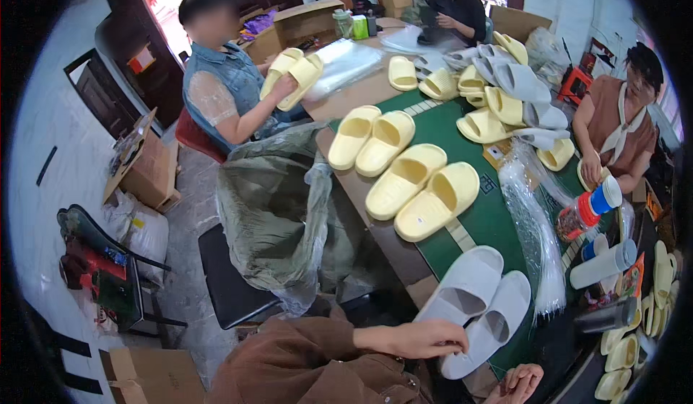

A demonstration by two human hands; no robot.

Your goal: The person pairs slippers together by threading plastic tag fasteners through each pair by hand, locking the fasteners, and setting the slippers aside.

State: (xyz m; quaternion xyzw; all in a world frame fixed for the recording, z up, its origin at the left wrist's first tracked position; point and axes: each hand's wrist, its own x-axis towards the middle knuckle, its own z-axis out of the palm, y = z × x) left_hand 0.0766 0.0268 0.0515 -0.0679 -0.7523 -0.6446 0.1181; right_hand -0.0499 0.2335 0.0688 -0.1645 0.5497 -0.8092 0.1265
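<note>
left hand (pixel 426 337) pinched the grey slippers (pixel 473 310) at the table (pixel 375 202) edge; right hand (pixel 521 384) lay loosely curled, empty, beside them.

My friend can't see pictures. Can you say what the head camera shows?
The person's left hand touches a pair of white slide sandals on a green table, while the right hand rests nearby. Pale yellow sandals lie further along, where three other people sit working.
</note>
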